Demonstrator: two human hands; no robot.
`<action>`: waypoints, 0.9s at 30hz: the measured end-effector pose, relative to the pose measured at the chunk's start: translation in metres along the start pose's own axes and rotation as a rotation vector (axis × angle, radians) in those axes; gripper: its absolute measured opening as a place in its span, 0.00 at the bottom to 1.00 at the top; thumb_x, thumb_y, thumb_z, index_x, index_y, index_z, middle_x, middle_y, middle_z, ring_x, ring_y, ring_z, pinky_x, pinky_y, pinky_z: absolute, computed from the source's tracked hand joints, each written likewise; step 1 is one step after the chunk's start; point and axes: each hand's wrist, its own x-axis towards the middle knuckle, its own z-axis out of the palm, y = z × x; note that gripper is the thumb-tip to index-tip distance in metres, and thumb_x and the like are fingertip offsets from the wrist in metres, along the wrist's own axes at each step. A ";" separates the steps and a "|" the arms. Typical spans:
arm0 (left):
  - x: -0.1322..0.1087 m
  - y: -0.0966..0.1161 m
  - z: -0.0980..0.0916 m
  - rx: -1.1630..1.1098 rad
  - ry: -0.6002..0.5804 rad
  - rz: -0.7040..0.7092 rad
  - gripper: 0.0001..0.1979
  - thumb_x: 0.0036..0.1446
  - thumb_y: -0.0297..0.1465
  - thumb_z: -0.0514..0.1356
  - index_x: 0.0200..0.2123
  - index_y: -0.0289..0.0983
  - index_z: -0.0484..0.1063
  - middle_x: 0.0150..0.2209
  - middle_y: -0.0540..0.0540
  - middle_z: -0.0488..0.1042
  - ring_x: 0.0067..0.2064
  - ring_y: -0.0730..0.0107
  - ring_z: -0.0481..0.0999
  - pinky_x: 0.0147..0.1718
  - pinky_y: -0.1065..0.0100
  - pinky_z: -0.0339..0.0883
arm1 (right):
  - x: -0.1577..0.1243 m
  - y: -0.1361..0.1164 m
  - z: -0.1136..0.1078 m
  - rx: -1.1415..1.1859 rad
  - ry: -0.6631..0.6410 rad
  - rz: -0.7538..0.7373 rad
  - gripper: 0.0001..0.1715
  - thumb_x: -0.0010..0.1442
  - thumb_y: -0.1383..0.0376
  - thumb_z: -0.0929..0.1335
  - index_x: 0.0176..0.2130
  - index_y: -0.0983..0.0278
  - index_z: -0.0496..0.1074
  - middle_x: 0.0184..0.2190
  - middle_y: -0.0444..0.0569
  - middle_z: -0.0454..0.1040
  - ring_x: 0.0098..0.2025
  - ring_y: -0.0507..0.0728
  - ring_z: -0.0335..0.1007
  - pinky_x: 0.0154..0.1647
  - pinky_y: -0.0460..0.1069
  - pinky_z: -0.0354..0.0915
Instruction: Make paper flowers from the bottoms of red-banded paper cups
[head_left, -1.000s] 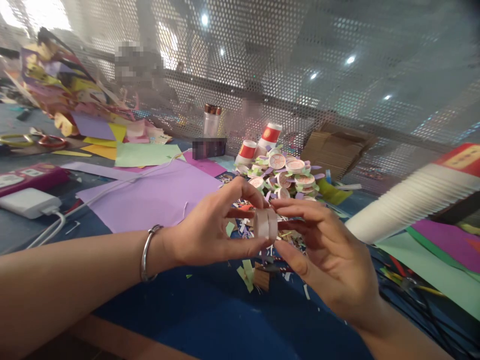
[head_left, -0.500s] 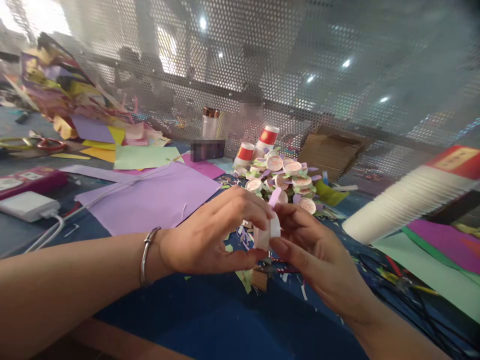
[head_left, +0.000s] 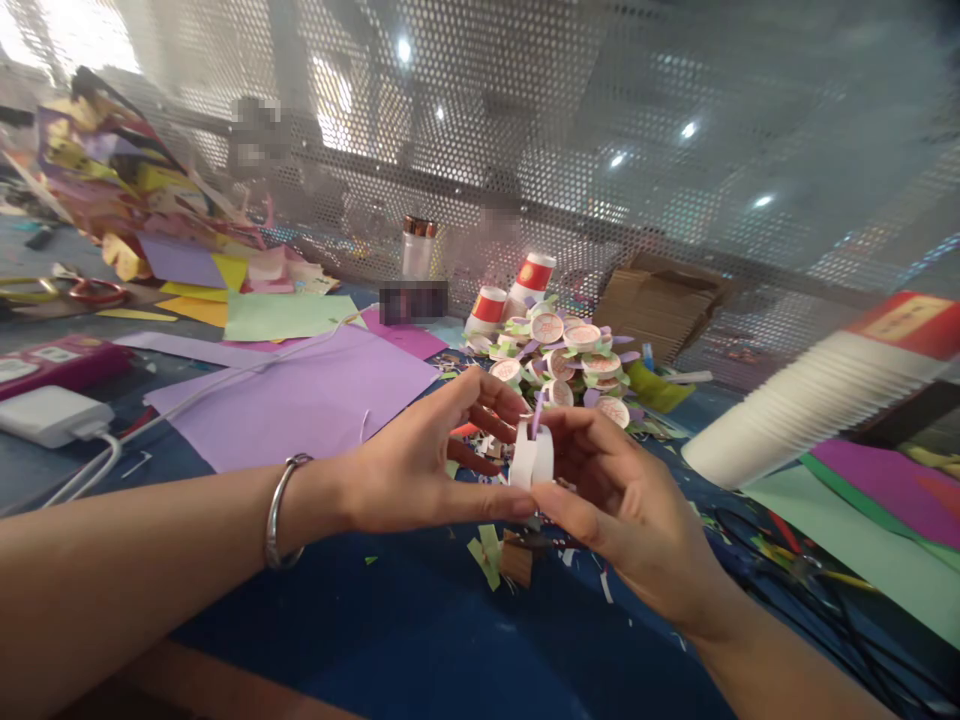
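Observation:
In front of me my right hand pinches a short white paper cup piece between thumb and fingers. A narrow purple paper strip stands up from its top edge. My left hand, with a silver bangle at the wrist, closes on the same piece from the left, thumb low and fingertips near the top. Just behind my hands lies a heap of cut cup bottoms with purple and green paper tabs. Green paper scraps and a small brown cardboard piece lie below.
On the right leans a long stack of paper cups. Purple paper, a cable and a white charger lie to the left. Red-banded cups, a bottle and cardboard stand before a perforated metal panel.
The cup piece has turned slightly in my fingers, and its purple strip now shows edge-on. My left fingers have spread wider around it, while my right hand has barely moved.

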 end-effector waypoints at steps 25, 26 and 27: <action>-0.004 0.001 0.013 0.070 0.165 -0.273 0.17 0.51 0.26 0.65 0.45 0.37 0.68 0.40 0.45 0.79 0.40 0.63 0.79 0.33 0.66 0.72 | 0.000 0.008 0.005 -0.209 0.027 -0.007 0.29 0.55 0.67 0.79 0.54 0.56 0.71 0.48 0.46 0.80 0.45 0.56 0.80 0.46 0.48 0.76; -0.004 0.001 0.013 0.101 0.175 -0.267 0.16 0.51 0.26 0.65 0.44 0.37 0.68 0.41 0.45 0.78 0.41 0.63 0.79 0.34 0.66 0.72 | 0.000 0.009 0.005 -0.220 0.036 -0.012 0.29 0.55 0.67 0.79 0.54 0.56 0.71 0.48 0.46 0.80 0.45 0.56 0.80 0.45 0.48 0.76; -0.004 0.000 0.014 0.123 0.186 -0.261 0.16 0.51 0.26 0.65 0.44 0.37 0.68 0.41 0.44 0.78 0.42 0.62 0.79 0.34 0.66 0.72 | 0.000 0.009 0.006 -0.232 0.044 -0.015 0.29 0.55 0.66 0.79 0.54 0.56 0.71 0.48 0.46 0.80 0.45 0.56 0.80 0.45 0.48 0.76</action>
